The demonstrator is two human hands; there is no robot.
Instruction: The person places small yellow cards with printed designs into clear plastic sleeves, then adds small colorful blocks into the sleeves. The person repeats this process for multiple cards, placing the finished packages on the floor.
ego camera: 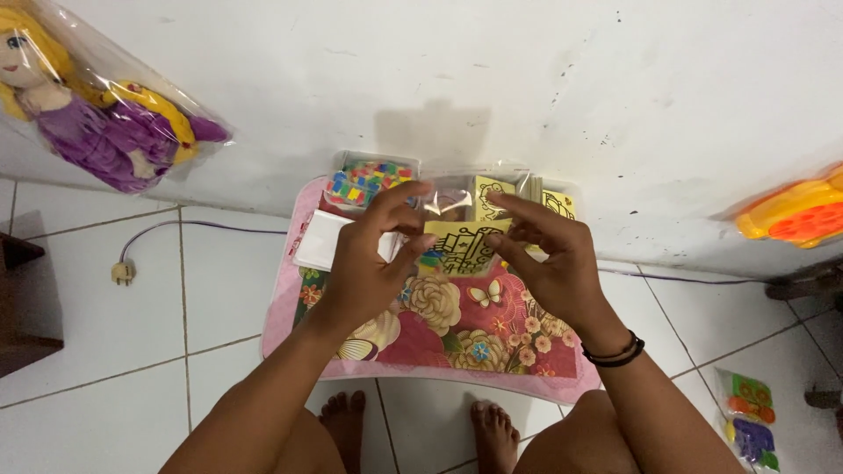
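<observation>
Yellow card (461,246): thin, light, bendy; above the table (439,347), in clear sleeve (439,197).
Left hand (369,263): pinching the sleeve edge.
Right hand (549,259): gripping the card.
Hold: by edges.

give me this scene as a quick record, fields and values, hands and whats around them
left hand: grips clear plastic sleeve
right hand: pinches yellow card with black line drawing
surface: small floral pink table on white tile floor
behind hands: clear box of coloured pieces, more yellow cards
left wall: bagged doll
floor right: bagged toys
</observation>
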